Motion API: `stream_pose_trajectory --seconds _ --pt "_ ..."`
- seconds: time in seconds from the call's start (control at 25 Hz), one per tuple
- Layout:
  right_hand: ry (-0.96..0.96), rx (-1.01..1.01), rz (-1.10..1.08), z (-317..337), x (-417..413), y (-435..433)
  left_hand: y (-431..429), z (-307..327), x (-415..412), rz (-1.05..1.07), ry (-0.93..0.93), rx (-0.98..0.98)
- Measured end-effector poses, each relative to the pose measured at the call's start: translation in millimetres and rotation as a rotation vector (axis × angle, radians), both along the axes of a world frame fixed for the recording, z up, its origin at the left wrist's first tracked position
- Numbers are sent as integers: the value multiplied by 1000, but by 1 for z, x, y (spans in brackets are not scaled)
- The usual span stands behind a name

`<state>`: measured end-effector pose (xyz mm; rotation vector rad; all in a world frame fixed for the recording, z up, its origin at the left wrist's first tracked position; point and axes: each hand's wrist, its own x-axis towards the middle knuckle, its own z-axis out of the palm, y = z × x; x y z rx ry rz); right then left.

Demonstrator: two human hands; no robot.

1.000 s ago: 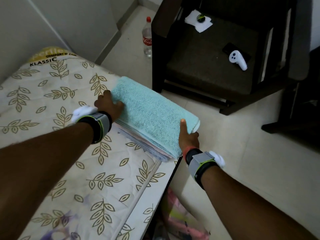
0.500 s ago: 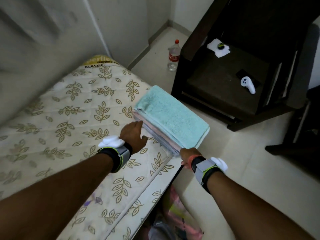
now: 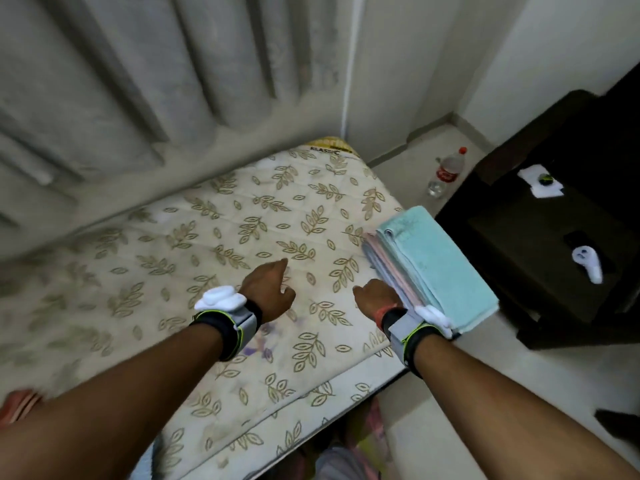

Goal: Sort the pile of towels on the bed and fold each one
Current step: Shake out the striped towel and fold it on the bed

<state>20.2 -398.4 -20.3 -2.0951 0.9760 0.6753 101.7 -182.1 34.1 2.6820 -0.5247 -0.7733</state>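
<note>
Towels (image 3: 436, 265): 1 folded stack at right edge of bed (image 3: 242, 237), teal on top, pink and white beneath. Left hand (image 3: 268, 292): over bed, fingers relaxed, grip apart, empty. Right hand (image 3: 377, 299): against stack's near side, fingers hidden; grip state cannot tell.

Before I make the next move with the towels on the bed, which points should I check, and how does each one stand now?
1. Left hand free: ok, it holds nothing, above the mattress.
2. Right hand free: cannot tell, its fingers are hidden beside the stack.
3. Stack tidy: ok, the teal towel lies flat on top, with the layers lined up.
4. Stack fully on the mattress: not ok, its near corner seems to overhang the edge.
5. Towels left to fold: cannot tell; none on the visible mattress, but a blurred pink thing shows at the left edge.
</note>
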Motion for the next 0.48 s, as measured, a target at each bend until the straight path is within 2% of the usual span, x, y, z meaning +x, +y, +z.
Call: stream_pose_trajectory --seconds 0.24,0.48 --pt "-61 80 278 9 21 120 151 17 -42 269 2 -20" --pt "-28 95 605 -5 26 269 312 1 -114 620 26 -44"
